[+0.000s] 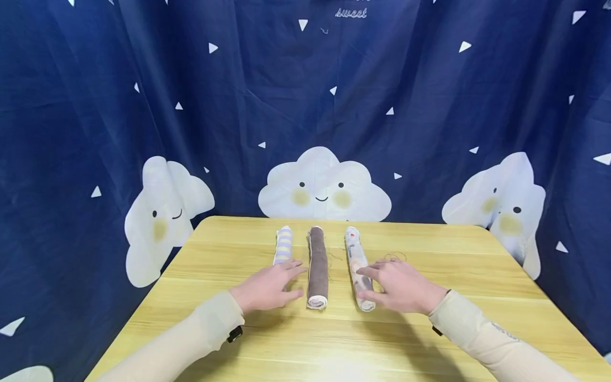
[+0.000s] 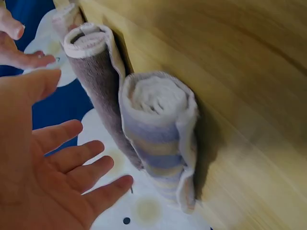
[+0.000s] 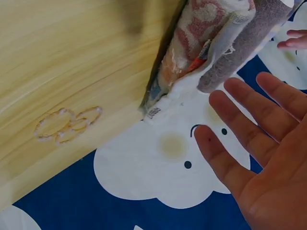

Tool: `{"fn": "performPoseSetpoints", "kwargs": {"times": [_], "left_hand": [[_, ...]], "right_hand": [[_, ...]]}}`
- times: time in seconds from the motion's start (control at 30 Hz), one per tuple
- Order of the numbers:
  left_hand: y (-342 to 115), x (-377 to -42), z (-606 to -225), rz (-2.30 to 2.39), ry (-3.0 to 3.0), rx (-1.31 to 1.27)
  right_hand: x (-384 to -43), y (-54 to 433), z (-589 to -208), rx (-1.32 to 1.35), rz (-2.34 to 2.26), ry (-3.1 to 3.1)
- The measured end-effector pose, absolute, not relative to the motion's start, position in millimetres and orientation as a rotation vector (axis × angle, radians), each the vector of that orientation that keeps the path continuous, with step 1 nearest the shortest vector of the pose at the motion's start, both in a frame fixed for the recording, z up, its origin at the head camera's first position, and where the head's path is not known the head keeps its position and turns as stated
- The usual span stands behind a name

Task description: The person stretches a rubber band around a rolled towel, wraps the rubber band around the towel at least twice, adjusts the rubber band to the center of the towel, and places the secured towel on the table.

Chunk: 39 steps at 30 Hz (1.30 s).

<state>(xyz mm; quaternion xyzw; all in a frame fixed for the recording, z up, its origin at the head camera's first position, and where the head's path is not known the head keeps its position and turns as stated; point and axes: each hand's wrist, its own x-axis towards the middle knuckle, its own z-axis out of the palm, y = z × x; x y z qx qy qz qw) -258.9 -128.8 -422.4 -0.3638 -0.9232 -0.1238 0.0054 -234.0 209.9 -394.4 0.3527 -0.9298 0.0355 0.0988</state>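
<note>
The striped roll, brown roll and patterned roll lie side by side on the counter, seemingly being arranged, left grip and right grip both loose and empty; lifting one would call for curling the fingers. The left wrist view bares the striped roll's coiled near end, hidden behind the left grip from the head.

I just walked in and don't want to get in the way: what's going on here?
A person's left hand and right hand are open over a table, gripping nothing. The left is near the striped towel, the right by the patterned towel, and the brown towel lies between. All three are rolled up. Thin loops lie just beyond the right hand.
</note>
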Motion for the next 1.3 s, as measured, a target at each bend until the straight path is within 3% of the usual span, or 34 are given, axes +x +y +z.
{"fn": "performPoseSetpoints", "kwargs": {"times": [0.5, 1.3], "left_hand": [[-146, -285, -426, -0.579, -2.831, -0.847], [-138, -340, -440, -0.373, -3.004, -0.394]], "right_hand": [[-234, 223, -395, 1.063, 0.182, -2.749], [-238, 233, -399, 1.028, 0.234, -2.804]]}}
